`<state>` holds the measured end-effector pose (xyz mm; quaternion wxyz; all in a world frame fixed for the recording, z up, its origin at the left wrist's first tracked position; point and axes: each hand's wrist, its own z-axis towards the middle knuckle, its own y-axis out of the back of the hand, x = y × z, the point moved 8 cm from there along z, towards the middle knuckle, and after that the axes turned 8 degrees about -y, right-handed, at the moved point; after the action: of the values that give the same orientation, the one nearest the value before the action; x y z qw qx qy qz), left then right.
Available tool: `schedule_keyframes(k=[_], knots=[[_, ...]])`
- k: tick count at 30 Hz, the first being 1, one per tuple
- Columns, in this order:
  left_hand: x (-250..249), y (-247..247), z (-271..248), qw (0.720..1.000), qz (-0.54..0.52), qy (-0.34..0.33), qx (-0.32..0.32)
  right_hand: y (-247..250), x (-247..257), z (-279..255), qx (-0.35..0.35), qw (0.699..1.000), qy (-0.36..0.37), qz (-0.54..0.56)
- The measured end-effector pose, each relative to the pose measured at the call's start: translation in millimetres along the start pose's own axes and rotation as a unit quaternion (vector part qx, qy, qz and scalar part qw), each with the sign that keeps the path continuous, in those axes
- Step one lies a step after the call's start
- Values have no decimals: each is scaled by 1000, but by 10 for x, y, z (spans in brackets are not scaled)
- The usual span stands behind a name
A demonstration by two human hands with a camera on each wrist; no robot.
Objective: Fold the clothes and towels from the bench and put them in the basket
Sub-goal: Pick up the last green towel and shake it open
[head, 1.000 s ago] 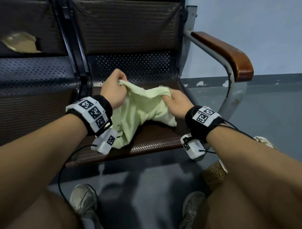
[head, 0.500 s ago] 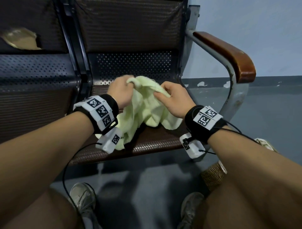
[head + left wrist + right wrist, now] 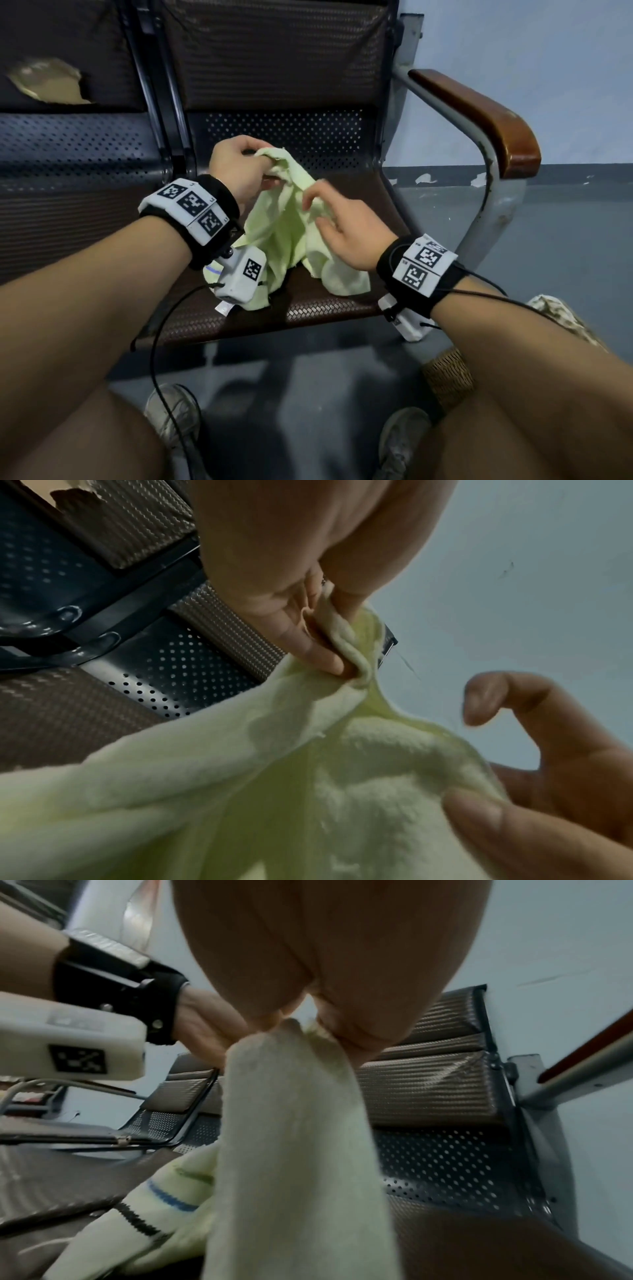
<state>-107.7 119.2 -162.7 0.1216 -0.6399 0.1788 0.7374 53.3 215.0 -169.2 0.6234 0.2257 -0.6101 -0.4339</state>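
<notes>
Hanging lengthwise – towel [image 3: 287,226] pinched by both hands, left hand [image 3: 239,171] higher

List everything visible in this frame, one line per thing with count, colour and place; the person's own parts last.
towel: one, pale green with blue and black stripes near one end, bunched, lifted at the top, lower end on the bench seat.
bench: one, dark brown woven seats, perforated dark metal, behind the hands.
armrest: one, brown wood on grey metal, at the bench's right end.
basket: one, tan woven, on the floor, mostly hidden by the right arm.
shoes: two, grey-white, on the floor.
wrist bands: two, black with white markers, one per wrist.
left hand: pinches the towel's top edge.
right hand: pinches a fold of the towel, forefinger raised.
</notes>
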Motion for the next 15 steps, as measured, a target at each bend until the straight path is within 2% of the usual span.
schedule_keyframes(k=[2, 4, 7, 9, 12, 15], knots=[[-6, 4, -4, 1000, 13, -6, 4, -151, -26, 19, 70, 996, -20, -56], [-3, -16, -8, 999, 24, -7, 24, -234, -151, 34, 109, 986, -80, -101], [-61, -145, -79, 997, -18, -13, 79, -171, -270, 77, 80, 981, -146, -100], [-133, -217, -136, 994, -30, -36, 104, -140, -221, 123, 51, 988, -142, -45], [-165, -307, -203, 988, -17, -56, 142, -226, -73, 152, 47, 986, -143, 68], [-195, -359, -253, 986, -31, -54, 156, -312, -22, 195, 37, 986, -139, 80]])
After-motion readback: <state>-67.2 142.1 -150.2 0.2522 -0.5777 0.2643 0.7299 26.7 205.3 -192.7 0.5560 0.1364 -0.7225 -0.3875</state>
